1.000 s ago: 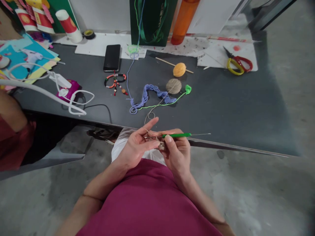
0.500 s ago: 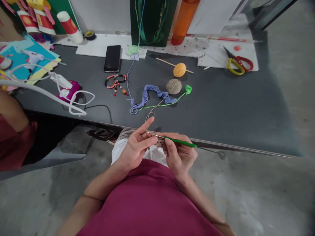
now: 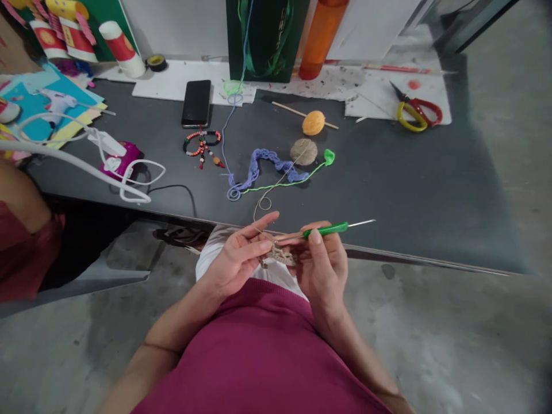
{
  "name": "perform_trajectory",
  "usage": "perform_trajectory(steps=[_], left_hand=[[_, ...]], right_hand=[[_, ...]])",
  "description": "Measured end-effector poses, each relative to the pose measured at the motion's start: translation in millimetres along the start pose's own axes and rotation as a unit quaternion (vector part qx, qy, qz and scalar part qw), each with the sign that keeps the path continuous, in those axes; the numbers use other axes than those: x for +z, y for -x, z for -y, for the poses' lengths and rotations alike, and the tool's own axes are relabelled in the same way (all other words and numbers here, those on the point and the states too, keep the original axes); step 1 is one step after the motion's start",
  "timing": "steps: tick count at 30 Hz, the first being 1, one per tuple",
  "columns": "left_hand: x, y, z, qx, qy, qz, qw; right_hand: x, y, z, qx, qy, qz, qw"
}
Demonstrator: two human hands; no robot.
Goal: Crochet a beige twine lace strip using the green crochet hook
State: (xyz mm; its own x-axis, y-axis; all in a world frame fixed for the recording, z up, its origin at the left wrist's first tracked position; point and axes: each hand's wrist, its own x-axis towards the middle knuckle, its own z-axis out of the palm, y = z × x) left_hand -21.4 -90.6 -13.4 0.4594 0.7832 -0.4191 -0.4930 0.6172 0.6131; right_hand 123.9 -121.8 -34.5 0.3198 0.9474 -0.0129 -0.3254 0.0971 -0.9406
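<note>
My right hand [image 3: 323, 264] is closed on a green-handled crochet hook [image 3: 325, 230], whose metal tail points right over the table edge. My left hand [image 3: 239, 256] pinches a small beige crochet piece [image 3: 280, 256] between thumb and fingers, with the index finger stretched out and beige yarn running over it. That yarn [image 3: 276, 187] leads up to a flat beige yarn ball [image 3: 303, 152] on the grey table [image 3: 409, 190]. Both hands sit just in front of the table's near edge, above my lap.
On the table lie a purple crochet chain [image 3: 263, 167], a green yarn strand [image 3: 302, 178], an orange yarn ball [image 3: 313, 122] on a stick, a beaded bracelet [image 3: 202, 144], a black phone [image 3: 196, 102], scissors [image 3: 414, 112], a glue gun [image 3: 116, 158] with white cable. Another person's arm [image 3: 17, 195] is at left.
My right hand has drawn the hook to the right and tilted it up, so its tail now points up-right. The beige piece shows more between my hands. The left hand stays in place.
</note>
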Motion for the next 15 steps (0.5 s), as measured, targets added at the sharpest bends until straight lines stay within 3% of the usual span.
perform_trajectory(steps=[3, 6, 9, 13, 15], left_hand=[[3.2, -1.2, 1.4, 0.01, 0.007, -0.003, 1.0], [4.8, -3.1, 3.7, 0.027, 0.003, -0.01, 1.0], [5.7, -3.8, 6.2, 0.058, -0.003, -0.028, 0.998], [7.5, -2.4, 8.3, 0.095, 0.005, -0.043, 0.995], [7.7, -1.5, 8.3, 0.084, 0.008, -0.038, 0.996]], right_hand=[[3.5, -1.7, -3.2, 0.027, -0.021, 0.021, 0.999], [5.7, -0.3, -5.2, -0.003, -0.014, 0.013, 1.0], [3.2, 0.5, -3.4, -0.105, 0.082, 0.013, 0.991], [-1.0, -0.1, -2.0, -0.308, 0.215, 0.065, 0.924], [0.1, 1.2, -2.9, -0.325, 0.208, 0.064, 0.92]])
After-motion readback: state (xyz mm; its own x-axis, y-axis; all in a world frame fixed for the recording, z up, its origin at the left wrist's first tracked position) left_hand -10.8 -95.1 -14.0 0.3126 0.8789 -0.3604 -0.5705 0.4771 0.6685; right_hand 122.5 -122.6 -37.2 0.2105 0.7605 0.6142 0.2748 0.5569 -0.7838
